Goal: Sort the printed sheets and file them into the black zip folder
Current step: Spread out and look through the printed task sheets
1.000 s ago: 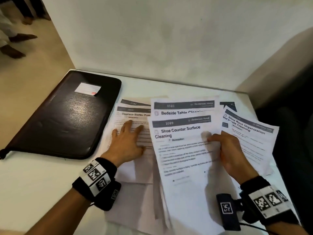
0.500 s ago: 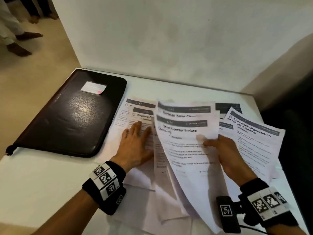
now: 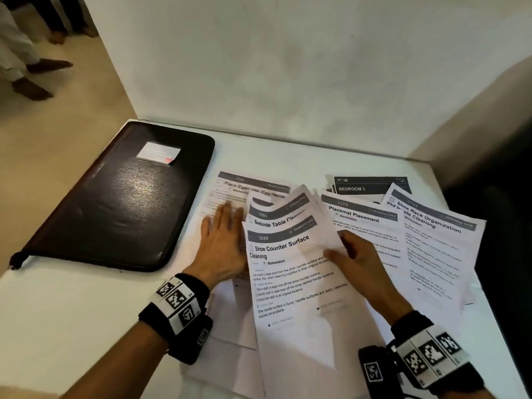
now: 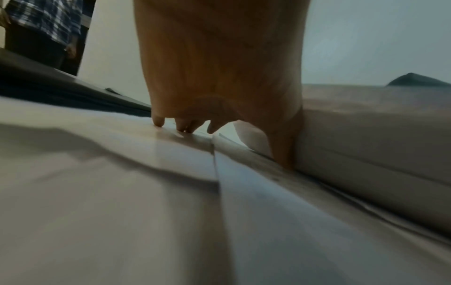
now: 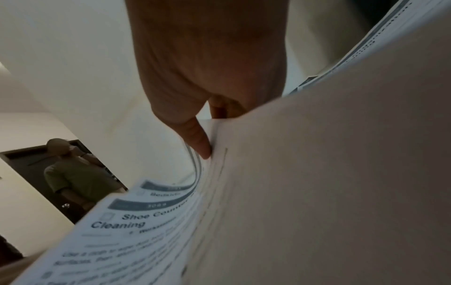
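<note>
Plainly the sorting step is in hand: the right hand (image 3: 364,266) pinches a curling bundle of white printed sheets (image 3: 290,272) while the left hand (image 3: 223,243) lies flat on the sheets (image 3: 230,194) beside the closed glossy black zip folder (image 3: 121,197); next, probably, lay the bundle down squarely.

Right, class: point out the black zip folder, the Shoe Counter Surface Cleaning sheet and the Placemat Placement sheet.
black zip folder (image 3: 121,208), head view, cover middle.
Shoe Counter Surface Cleaning sheet (image 3: 290,283), head view, printed text.
Placemat Placement sheet (image 3: 358,215), head view, title.

zip folder (image 3: 121,203): glossy black leatherette | sheets (image 3: 293,283): matt paper | table (image 3: 57,306): smooth white
</note>
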